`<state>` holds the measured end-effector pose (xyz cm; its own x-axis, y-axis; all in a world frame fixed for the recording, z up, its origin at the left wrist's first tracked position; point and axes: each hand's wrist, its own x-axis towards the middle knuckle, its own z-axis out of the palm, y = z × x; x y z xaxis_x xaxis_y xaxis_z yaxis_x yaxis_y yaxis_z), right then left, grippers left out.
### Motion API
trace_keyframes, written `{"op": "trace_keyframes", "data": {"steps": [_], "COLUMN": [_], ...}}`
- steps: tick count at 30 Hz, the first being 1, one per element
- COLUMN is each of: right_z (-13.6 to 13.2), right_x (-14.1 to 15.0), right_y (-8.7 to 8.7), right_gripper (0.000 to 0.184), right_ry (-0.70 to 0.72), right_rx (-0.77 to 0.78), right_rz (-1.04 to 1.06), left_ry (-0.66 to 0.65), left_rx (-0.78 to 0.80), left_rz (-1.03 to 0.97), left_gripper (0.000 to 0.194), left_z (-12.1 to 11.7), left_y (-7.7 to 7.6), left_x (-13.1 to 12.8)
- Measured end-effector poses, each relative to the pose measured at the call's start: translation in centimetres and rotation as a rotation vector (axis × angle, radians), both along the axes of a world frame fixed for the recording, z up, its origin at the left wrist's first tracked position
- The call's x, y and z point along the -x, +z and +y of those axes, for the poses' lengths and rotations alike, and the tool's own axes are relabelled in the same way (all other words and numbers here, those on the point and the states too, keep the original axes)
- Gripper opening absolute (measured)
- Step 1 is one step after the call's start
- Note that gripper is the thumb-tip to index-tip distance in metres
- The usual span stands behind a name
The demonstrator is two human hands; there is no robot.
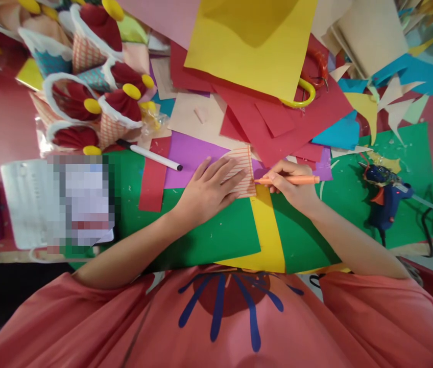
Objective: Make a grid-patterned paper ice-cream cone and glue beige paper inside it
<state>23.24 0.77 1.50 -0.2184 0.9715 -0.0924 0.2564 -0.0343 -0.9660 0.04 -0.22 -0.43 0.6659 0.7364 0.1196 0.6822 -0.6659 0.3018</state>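
My left hand (209, 191) lies palm down with its fingers a little apart, holding flat a small striped paper (245, 158). The paper sits midway along the near half of the table (2, 117), partly over a purple sheet (178, 153), its white face crossed by orange lines. My right hand (291, 184) has thumb and fingers closed on an orange marker (304, 180), whose tip meets the paper's right edge, or comes very near it; the view is too soft for me to be sure.

Just below the paper, a yellow strip (268, 230) runs over to the table's near edge, with green sheet (220, 225) on both sides of it. To the left of my left hand I have a white pen (157, 157) with black ends, slanting across the top of a red strip (153, 189). A blurred-out device (86, 204) lies near the table's near left corner. Beyond it are cone-shaped pieces (120, 115) with white rims and yellow ovals. Towards the far edge a large yellow sheet (250, 36) overlaps red paper (247, 120), and a yellow handle loop (310, 94) pokes out by its lower right corner. A blue glue gun (387, 204) lies towards the near right corner.
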Motion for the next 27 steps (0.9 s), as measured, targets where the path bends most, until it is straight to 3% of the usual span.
{"op": "trace_keyframes", "data": {"steps": [27], "right_z": [0.3], "right_x": [0.38], "right_y": [0.71], "right_gripper": [0.018], "right_ry": [0.057], "right_rx": [0.03], "right_rz": [-0.131], "left_ry": [0.0], "left_rx": [0.015], "left_rz": [-0.011], "left_gripper": [0.045], "left_z": [0.02], "left_y": [-0.11], "left_x": [0.04]}}
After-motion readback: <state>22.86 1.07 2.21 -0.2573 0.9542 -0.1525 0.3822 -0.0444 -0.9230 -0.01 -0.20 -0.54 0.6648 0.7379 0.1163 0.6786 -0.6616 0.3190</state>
